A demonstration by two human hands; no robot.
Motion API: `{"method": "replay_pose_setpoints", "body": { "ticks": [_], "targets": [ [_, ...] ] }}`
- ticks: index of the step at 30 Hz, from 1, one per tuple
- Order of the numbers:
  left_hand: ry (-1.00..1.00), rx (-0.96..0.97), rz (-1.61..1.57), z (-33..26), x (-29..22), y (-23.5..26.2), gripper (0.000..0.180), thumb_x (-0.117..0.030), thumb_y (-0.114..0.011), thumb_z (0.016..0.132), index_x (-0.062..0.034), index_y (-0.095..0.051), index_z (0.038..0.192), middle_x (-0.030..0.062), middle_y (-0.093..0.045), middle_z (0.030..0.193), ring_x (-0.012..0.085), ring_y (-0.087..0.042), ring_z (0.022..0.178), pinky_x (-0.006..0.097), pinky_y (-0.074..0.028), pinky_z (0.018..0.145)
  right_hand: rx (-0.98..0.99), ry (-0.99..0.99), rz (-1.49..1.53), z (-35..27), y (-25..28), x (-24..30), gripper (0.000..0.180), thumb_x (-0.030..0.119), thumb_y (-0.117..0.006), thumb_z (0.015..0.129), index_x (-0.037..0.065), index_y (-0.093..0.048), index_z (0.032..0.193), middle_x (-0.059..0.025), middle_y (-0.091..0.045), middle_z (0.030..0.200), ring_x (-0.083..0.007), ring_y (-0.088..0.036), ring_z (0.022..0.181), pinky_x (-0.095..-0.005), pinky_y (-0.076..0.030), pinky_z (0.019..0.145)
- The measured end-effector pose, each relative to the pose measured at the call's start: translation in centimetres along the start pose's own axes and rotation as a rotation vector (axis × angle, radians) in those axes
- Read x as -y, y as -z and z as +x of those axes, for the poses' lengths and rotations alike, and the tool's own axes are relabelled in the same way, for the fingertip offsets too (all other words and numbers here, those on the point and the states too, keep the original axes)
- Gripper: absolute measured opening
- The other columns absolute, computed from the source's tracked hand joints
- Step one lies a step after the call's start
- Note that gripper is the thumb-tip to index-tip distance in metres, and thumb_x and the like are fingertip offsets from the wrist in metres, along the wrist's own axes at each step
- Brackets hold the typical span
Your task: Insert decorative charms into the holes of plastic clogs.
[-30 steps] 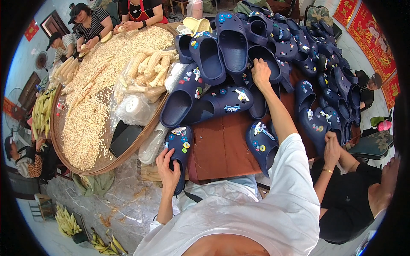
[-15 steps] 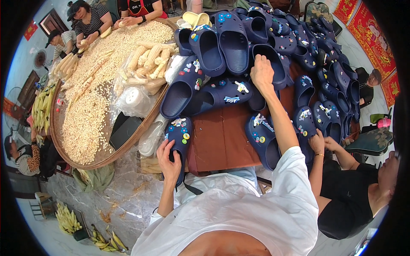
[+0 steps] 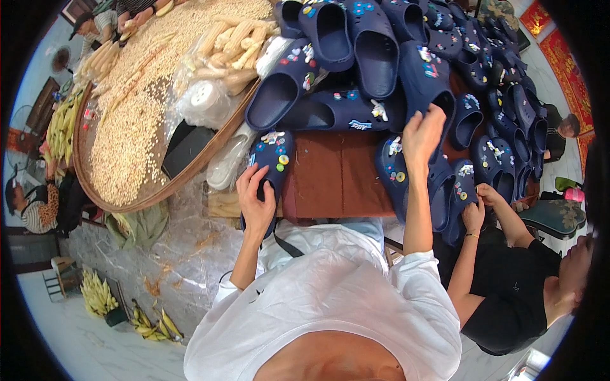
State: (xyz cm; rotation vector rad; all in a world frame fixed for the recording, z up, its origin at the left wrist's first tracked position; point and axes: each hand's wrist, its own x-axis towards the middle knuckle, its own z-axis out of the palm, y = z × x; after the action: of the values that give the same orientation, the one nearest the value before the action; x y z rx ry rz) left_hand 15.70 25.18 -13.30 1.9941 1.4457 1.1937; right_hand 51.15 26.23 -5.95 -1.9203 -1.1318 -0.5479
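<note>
My left hand [image 3: 256,202] is closed around the heel end of a navy clog [image 3: 271,151] at the table's front left edge. Colourful charms dot that clog's upper, and its toe points away from me. With fingers closed, my right hand [image 3: 424,136] grips the heel of another navy clog [image 3: 424,79], its charmed toe pointing up and away. Below that wrist, more navy clogs [image 3: 393,174] lie along the front edge. A clog with charms lies sideways [image 3: 349,114] beyond the brown tabletop [image 3: 337,171].
A large round tray [image 3: 146,206] of loose corn kernels [image 3: 124,152] stands at left, with bagged cobs [image 3: 238,47] and a dark box [image 3: 186,149] on it. Navy clogs are heaped at the far right [image 3: 470,44]. At right, a person in black [image 3: 508,286] handles a clog [image 3: 462,193].
My right hand has drawn back toward me and now grips a clog, which has turned toe-away. My left hand keeps hold of its clog. The whole view has shifted somewhat.
</note>
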Motion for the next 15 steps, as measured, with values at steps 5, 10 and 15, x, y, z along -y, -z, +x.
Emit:
{"method": "replay_pose_setpoints", "body": {
  "ticks": [5, 10, 15],
  "targets": [
    [-0.071, -0.011, 0.046, 0.1, -0.9, -0.8, 0.034, 0.000, -0.060, 0.084, -0.0063, -0.068, 0.116, 0.0155, -0.059, 0.129, 0.0339, -0.052, 0.123, 0.042, -0.040, 0.105, -0.009, -0.061, 0.079, -3.3, 3.5, 2.2, 0.026, 0.001, -0.058, 0.089, -0.008, -0.051, 0.112, -0.0216, -0.052, 0.099, -0.0360, -0.055, 0.089, -0.0428, -0.044, 0.081],
    [-0.120, -0.012, -0.119, 0.5, -3.4, -2.0, 0.035, 0.004, -0.061, 0.080, -0.0053, -0.069, 0.113, 0.0143, -0.061, 0.125, 0.0332, -0.055, 0.121, 0.042, -0.042, 0.103, 0.132, -0.164, 0.245, -7.8, 7.7, 5.3, 0.022, 0.002, -0.060, 0.089, -0.005, -0.051, 0.109, -0.0128, -0.046, 0.090, -0.0215, -0.046, 0.075, -0.0340, -0.040, 0.067],
    [0.084, 0.151, -0.513, -0.7, -4.3, -3.0, 0.046, 0.000, -0.062, 0.086, -0.0027, -0.057, 0.132, 0.0155, -0.059, 0.128, 0.0270, -0.054, 0.124, 0.037, -0.044, 0.103, 0.390, -0.188, 0.371, -16.1, 11.3, 6.9, 0.021, -0.003, -0.063, 0.084, -0.003, -0.051, 0.101, -0.0130, -0.046, 0.087, -0.0227, -0.046, 0.071, -0.0348, -0.040, 0.062]
  ]
}}
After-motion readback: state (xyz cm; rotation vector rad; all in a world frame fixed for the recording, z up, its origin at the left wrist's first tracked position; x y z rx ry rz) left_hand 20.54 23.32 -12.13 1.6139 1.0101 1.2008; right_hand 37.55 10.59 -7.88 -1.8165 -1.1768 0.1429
